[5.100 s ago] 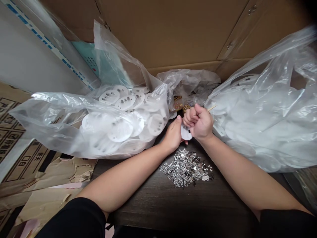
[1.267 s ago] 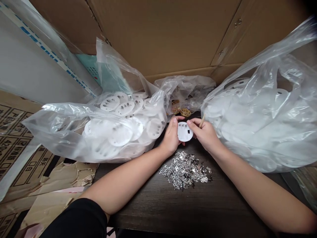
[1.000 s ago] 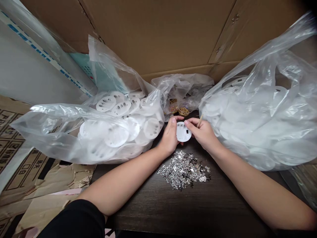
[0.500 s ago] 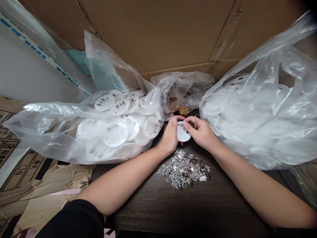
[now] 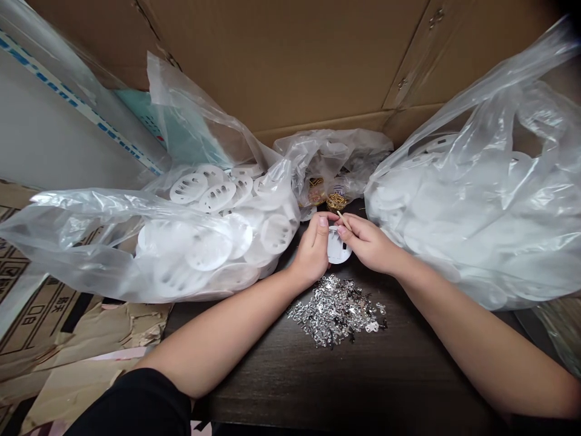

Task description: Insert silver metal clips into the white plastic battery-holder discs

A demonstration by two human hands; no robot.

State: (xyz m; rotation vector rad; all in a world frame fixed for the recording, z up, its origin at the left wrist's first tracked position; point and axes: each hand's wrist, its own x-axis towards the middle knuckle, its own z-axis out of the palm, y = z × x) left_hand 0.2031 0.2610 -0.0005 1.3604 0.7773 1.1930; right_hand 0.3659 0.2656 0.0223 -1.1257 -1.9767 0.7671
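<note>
1. White plastic disc sat just beyond the heap of silver metal pieces, held between both hands above the dark wooden table.
2. The left hand, beyond the heap and slightly to its left, was curled around the disc's left edge, with the thumb pressed over its upper rim.
3. The right hand, beyond the heap and to its right, pinched a thin wooden stick between its fingertips. The stick's lower end met the disc, and the fingers were drawn narrow around it.
4. A clear plastic bag lay far left of the heap, filled with slotted white discs like the held one.
5. A second clear bag bulged to the heap's right, and its white contents were blurred through the film.
6. Farther beyond the heap, a small crumpled bag held brass-coloured pieces.
7. Brown cardboard walls rose behind everything.
8. Flattened cardboard, far left of the heap, carried black printed Chinese characters. They were cut off and skewed, so I could not read them with certainty.
9. Blue print ran along a white strip at upper left, too small to read.
</note>
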